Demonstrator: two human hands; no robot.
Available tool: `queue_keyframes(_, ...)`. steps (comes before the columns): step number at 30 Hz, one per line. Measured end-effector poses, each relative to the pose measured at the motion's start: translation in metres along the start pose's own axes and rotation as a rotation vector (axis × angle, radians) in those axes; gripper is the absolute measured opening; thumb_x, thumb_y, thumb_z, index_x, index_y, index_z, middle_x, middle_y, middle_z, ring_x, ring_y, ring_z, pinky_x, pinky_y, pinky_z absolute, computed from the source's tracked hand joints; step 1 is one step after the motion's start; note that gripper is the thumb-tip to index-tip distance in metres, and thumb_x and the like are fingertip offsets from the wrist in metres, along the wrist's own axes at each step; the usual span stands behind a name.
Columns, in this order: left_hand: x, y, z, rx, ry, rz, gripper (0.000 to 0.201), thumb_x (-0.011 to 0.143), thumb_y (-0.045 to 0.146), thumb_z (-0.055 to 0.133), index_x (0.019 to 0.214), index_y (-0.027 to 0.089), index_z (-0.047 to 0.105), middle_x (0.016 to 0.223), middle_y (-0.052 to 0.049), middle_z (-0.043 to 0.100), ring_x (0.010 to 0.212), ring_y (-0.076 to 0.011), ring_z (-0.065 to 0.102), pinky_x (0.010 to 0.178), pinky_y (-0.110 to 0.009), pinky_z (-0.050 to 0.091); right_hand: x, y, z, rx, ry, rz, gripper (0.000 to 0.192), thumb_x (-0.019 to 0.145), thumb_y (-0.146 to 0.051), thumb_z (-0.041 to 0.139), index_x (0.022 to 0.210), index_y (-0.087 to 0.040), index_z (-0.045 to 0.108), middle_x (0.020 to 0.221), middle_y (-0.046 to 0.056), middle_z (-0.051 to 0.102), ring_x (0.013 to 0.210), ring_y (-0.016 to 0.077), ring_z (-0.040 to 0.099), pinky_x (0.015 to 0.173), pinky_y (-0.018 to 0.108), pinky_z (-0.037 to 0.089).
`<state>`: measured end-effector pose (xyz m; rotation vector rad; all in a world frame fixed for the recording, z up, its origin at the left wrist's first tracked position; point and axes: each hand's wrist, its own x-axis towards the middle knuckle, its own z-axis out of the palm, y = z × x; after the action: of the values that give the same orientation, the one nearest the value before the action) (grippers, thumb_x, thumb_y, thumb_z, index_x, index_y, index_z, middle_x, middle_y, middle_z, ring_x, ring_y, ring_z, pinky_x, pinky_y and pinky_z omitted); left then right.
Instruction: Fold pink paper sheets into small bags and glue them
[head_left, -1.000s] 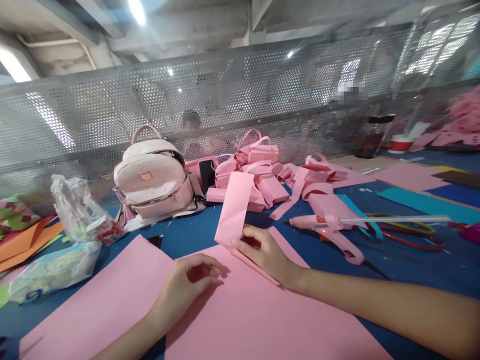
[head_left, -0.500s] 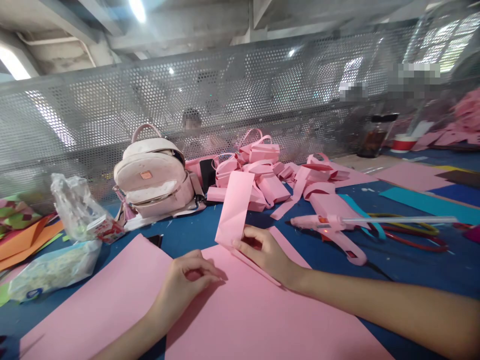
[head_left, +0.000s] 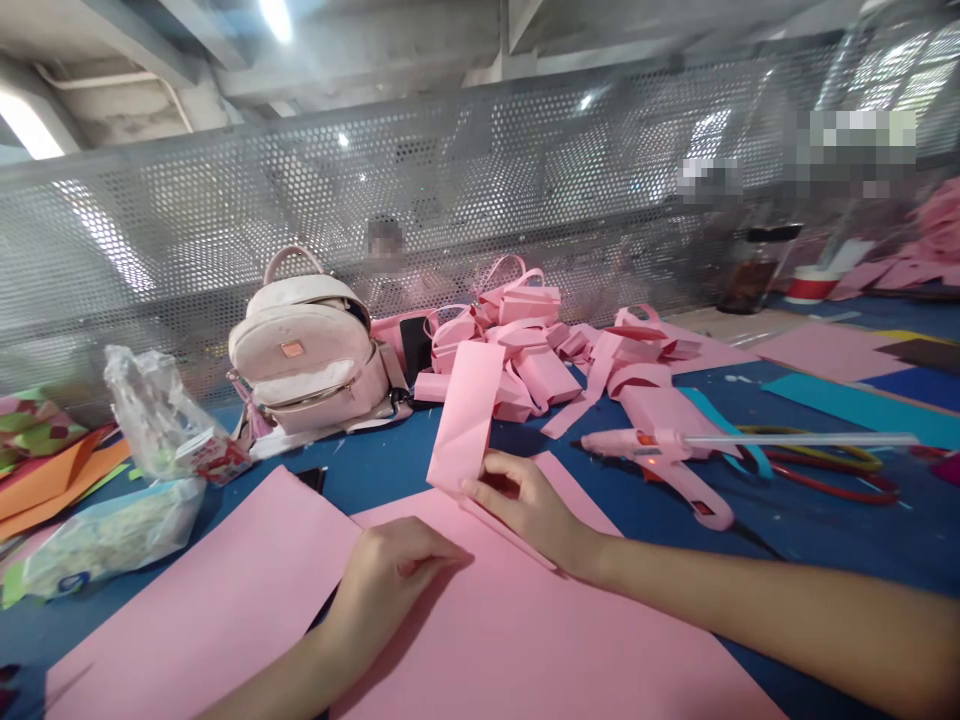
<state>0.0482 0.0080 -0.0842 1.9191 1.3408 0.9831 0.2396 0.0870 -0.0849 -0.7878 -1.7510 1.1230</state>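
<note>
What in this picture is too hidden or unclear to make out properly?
- Head view: the left hand covers the pink sheet beneath it, so what its fingertips press is hidden.
- The right hand hides the lower end of the upright pink strip in its grip.
- The glue gun cord runs off the right edge.
- The phone is half hidden behind the backpack.
- Contents of the plastic bag are too crumpled to identify.

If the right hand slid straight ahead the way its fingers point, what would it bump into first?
The right hand points up-left across the table, pinching a folded pink strip. Beyond that strip, the first thing in line looks like the pink backpack, though depth is hard to judge.
</note>
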Motion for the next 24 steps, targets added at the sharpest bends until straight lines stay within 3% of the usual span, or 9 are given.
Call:
queue_keyframes(4, -0.0012, -0.005, -0.0024, 0.162, 0.006, 0.084, 0.016, 0.095, 0.027, 0.067, 0.096, 0.028, 0.083, 0.09, 0.0, 0.082, 0.079, -0.0165, 0.075, 0.073, -0.022, 0.054, -0.0004, -0.0009, -0.0007, 0.01, -0.005, 0.015, 0.029, 0.09, -0.048, 0.066, 0.085, -0.02, 0.071, 0.082, 0.004, 0.07, 0.079, 0.0224, 0.062, 0.07, 0.032, 0.049)
queue_keyframes(7, -0.0005, -0.0043, -0.0026, 0.169, -0.026, 0.115, 0.015, 0.093, 0.027, 0.069, 0.101, 0.029, 0.082, 0.093, -0.001, 0.081, 0.082, -0.0176, 0.074, 0.075, -0.024, 0.055, -0.0004, -0.0025, -0.001, 0.018, -0.005, 0.021, 0.029, 0.089, -0.047, 0.067, 0.081, -0.019, 0.07, 0.08, 0.004, 0.069, 0.078, 0.0223, 0.062, 0.07, 0.032, 0.049)
queue_keyframes(14, -0.002, -0.0044, -0.0038, -0.103, -0.075, -0.059, 0.021, 0.089, 0.023, 0.071, 0.107, 0.027, 0.08, 0.102, -0.006, 0.078, 0.09, -0.0198, 0.075, 0.083, -0.029, 0.06, -0.0002, 0.0015, -0.0028, 0.039, -0.023, 0.017, 0.032, 0.089, -0.048, 0.067, 0.077, -0.019, 0.069, 0.076, 0.003, 0.067, 0.08, 0.0222, 0.062, 0.071, 0.031, 0.049)
queue_keyframes(20, -0.0014, -0.0001, -0.0055, 0.045, -0.108, -0.029, 0.023, 0.09, 0.019, 0.068, 0.106, 0.031, 0.077, 0.098, -0.002, 0.076, 0.091, -0.0175, 0.071, 0.082, -0.026, 0.055, 0.0001, 0.0043, -0.0034, 0.028, -0.038, 0.048, 0.029, 0.091, -0.047, 0.066, 0.084, -0.019, 0.071, 0.083, 0.003, 0.07, 0.079, 0.0206, 0.061, 0.07, 0.03, 0.047)
queue_keyframes(24, -0.0005, 0.004, -0.004, 0.089, -0.088, -0.07, 0.019, 0.088, 0.016, 0.068, 0.102, 0.027, 0.076, 0.097, -0.001, 0.074, 0.092, -0.0179, 0.068, 0.084, -0.026, 0.051, 0.0005, 0.004, -0.0036, 0.042, -0.059, 0.053, 0.027, 0.091, -0.044, 0.065, 0.083, -0.018, 0.07, 0.084, 0.003, 0.069, 0.079, 0.0205, 0.06, 0.069, 0.029, 0.046)
